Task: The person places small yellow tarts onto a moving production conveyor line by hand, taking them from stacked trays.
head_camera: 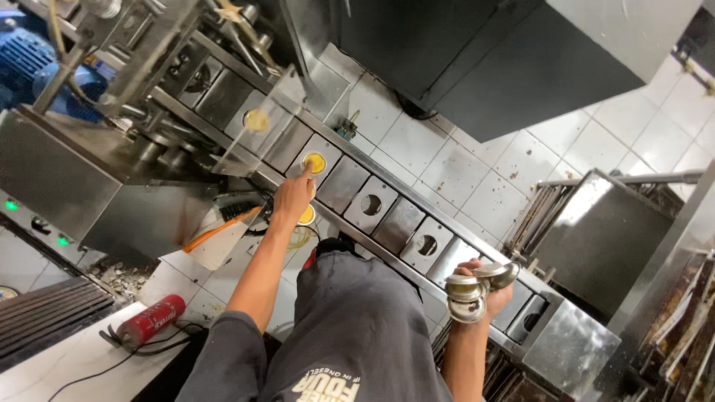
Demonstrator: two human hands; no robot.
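My left hand (pixel 293 195) reaches out to a steel conveyor (pixel 350 186) of square plates with round holes. Its fingertips touch a small cup with yellow contents (pixel 315 162) seated in one hole. Another yellow-filled cup (pixel 257 120) sits further along under a clear guard. A third yellow cup (pixel 307 216) lies just below my left palm. My right hand (pixel 488 290) holds several small shiny metal cups (pixel 469 292) stacked together, close to the near end of the conveyor. Empty holes (pixel 371 205) lie between my two hands.
Machinery with a blue motor (pixel 30 59) fills the upper left. A dark steel hood (pixel 477 52) hangs above. A red cylinder (pixel 153 320) lies on the white tiled floor at the lower left. A steel cabinet (pixel 596 238) stands at the right.
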